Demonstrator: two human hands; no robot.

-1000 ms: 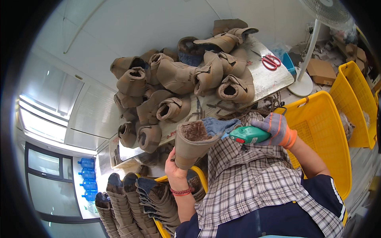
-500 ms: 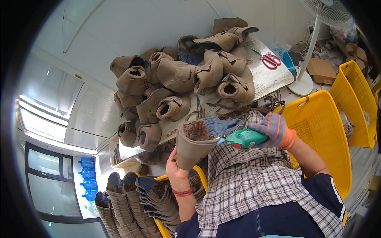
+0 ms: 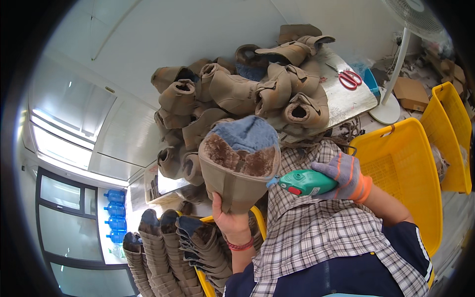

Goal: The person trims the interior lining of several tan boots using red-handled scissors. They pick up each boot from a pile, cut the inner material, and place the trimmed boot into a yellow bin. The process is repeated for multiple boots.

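Trimming looks to be in hand: a boot (image 3: pixel 240 166) is gripped from below by the left hand (image 3: pixel 228 220), before the table's near edge; a green tool (image 3: pixel 304 182) is clasped by the gloved right hand (image 3: pixel 346 175), its tip at the boot's rim. Steady guidance along the rim seems called for next.

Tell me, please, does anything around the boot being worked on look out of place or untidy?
Yes: the tan fur-lined boots lie heaped in a jumble on the grey table, and red-handled scissors sit loose near its edge.

Person's left hand (image 3: pixel 228 221) is bare, with a red bracelet (image 3: pixel 241 245) just below at the wrist. Right hand (image 3: pixel 345 174) wears a grey glove with orange cuff.
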